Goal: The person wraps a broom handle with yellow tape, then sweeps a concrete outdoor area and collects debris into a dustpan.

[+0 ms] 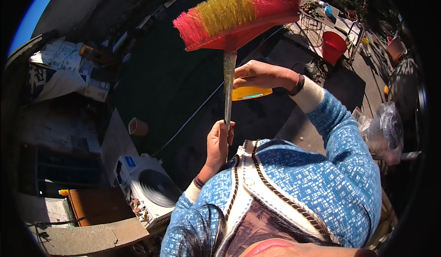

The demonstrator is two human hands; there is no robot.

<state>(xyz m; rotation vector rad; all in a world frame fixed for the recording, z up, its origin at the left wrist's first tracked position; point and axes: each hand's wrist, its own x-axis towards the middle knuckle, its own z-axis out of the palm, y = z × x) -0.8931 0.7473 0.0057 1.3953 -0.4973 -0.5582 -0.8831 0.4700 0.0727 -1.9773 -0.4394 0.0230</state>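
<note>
A broom with a red plastic head (241,33) and pink and yellow bristles (237,9) is held head up. Its handle (228,84) has a shiny, wrinkled wrapping below the head. My left hand (218,138) grips the handle low down, near my chest. Higher up, beside the handle, my right hand (258,74) holds a rounded yellow object (251,93) bearing a printed label, perhaps a roll of tape. My fingers cover part of it, and I cannot tell whether it touches the handle.
An air-conditioner outdoor unit (151,184) and a plant pot (138,126) stand to the left. At right are a red bucket (333,47) and a plastic-wrapped round item (386,129). A pale line (193,115) crosses the shaded ground.
</note>
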